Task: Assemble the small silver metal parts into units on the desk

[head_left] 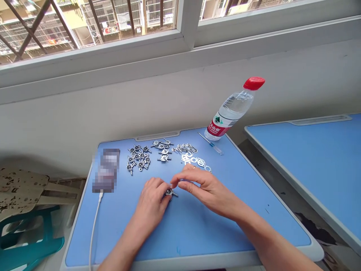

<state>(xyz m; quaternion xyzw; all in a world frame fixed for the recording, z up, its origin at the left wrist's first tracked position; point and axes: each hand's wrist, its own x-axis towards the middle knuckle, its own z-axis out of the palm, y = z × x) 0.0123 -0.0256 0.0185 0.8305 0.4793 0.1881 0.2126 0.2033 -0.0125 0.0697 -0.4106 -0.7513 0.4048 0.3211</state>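
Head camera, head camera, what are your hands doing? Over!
Left hand and right hand both at small silver metal fitting. Flat silver rings just beyond right hand, on blue desk. Over.

A flat sky-blue desktop [186, 233] has a pale grey rim. A small silver metal fitting [169, 192] matches the silver metal pieces [139, 158]. A clear plastic water bottle [231, 109] has a red cap and red-and-white label. A beige board [17, 192] is blotched black above a teal plastic stool [28, 241].
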